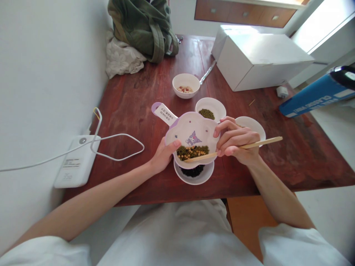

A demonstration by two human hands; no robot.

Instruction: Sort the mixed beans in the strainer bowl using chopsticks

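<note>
My left hand (163, 155) grips the left rim of a white and purple cartoon bowl (191, 131) and tilts it toward me. Mixed green and yellow beans (193, 151) lie at its lower edge. My right hand (235, 140) is closed on a pair of wooden chopsticks (263, 142), their tips reaching into the beans. Under the tilted bowl sits a small white dish of black beans (194, 173). A white dish of green beans (210, 109) stands just behind. Another white dish (253, 125) is partly hidden by my right hand.
A white bowl with pale pieces (185, 85) stands farther back on the red-brown wooden table (133, 103). A white box (257, 59), a blue box (316, 94), a green bag (144, 26) and a cloth (122, 59) are at the far end. A white charger with cable (76, 160) lies left.
</note>
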